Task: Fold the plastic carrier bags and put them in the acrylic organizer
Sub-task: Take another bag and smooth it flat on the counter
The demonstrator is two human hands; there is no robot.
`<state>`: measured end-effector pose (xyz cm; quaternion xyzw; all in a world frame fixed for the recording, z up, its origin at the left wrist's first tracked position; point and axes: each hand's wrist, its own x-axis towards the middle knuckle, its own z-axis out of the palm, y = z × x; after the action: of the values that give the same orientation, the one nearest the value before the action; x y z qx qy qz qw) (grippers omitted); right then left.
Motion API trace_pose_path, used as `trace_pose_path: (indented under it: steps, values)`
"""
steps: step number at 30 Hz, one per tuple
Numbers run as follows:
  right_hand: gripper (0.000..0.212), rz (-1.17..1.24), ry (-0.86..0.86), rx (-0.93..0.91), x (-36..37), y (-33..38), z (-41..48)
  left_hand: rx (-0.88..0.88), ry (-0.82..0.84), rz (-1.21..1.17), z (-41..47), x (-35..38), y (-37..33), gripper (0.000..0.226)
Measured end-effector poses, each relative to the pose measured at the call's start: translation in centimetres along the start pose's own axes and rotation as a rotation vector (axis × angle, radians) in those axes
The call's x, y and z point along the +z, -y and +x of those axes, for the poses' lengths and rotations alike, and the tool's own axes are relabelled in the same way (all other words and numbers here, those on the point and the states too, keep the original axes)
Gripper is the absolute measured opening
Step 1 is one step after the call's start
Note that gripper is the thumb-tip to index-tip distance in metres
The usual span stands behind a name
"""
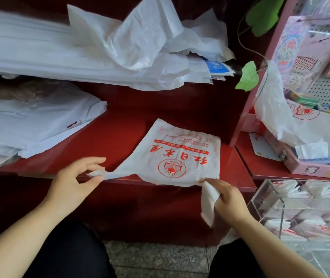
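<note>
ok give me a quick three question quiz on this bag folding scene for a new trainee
1. True or false: the printed carrier bag lies spread out on the red shelf.
2. What does the left hand pinch? A) a handle of the bag B) a green leaf C) the organizer's wall
3. Fill in: the acrylic organizer, which already holds folded bags, stands on the person's ____ side.
Key: 1 true; 2 A; 3 right.
</note>
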<state>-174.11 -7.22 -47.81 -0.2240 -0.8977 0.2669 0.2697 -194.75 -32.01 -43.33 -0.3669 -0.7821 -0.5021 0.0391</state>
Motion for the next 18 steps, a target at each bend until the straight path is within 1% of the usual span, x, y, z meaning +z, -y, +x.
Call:
trace_pose_path:
  steps: [1, 3, 5, 7, 8, 11, 15, 18]
  values:
    - [0.045, 0.1, 0.038, 0.098, -0.7, 0.4, 0.1, -0.022, 0.005, -0.051, 0.4, -0.1, -1.0, 0.073]
    - [0.035, 0.268, 0.071, 0.236, -2.0, 0.9, 0.8, -0.05, 0.03, -0.171, 1.5, 0.2, -2.7, 0.063]
    - [0.037, 0.381, 0.072, 0.361, -2.9, 1.1, 1.9, -0.08, 0.067, -0.284, 3.4, 1.0, -4.0, 0.051]
    - [0.042, 0.376, 0.065, 0.462, -3.3, 0.6, 3.2, -0.121, 0.115, -0.328, 5.9, 2.5, -4.8, 0.043]
    - [0.042, 0.36, 0.072, 0.512, -3.4, 0.2, 3.9, -0.145, 0.142, -0.327, 7.2, 3.5, -5.0, 0.039]
    - [0.038, 0.271, 0.119, 0.662, -3.4, -0.4, 6.3, -0.262, 0.218, -0.324, 10.7, 6.9, -4.2, 0.037]
    - [0.036, 0.152, 0.237, 0.828, -3.1, -0.9, 9.1, -0.349, 0.199, -0.278, 14.7, 10.7, -2.4, 0.037]
    - [0.037, 0.254, 0.306, 0.974, -3.2, -1.2, 10.2, -0.41, 0.194, -0.282, 16.5, 12.6, -1.0, 0.039]
